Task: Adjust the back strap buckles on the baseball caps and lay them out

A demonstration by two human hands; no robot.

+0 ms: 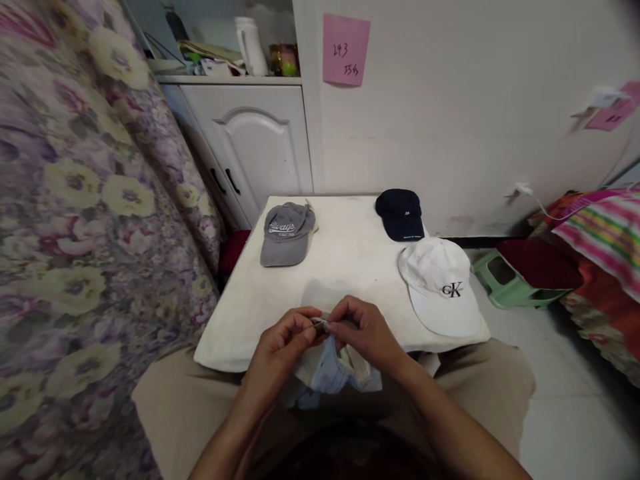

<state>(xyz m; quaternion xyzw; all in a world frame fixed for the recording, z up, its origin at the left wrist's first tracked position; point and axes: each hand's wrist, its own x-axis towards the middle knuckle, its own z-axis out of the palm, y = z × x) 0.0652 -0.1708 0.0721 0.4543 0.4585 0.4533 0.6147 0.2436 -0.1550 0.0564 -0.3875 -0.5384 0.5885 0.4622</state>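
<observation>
A light blue cap (330, 368) hangs at the near edge of the table, its opening and pale inner lining facing me. My left hand (285, 341) pinches a small brass-coloured buckle (319, 327) at the cap's back strap. Close beside it, my right hand (369, 333) is closed, thumb and fingers pressed on the strap by the buckle. The fingertips of both hands nearly meet there and cover much of the strap, so how it runs through the buckle is hidden. Part of the cap drops below the table edge between my knees.
On the cream-covered table (345, 250) lie a grey cap (287, 233) at left, a navy cap (401, 213) at back right and a white cap (440, 283) at right. A floral curtain (90, 220) borders the left; a green stool (505, 283) stands at right.
</observation>
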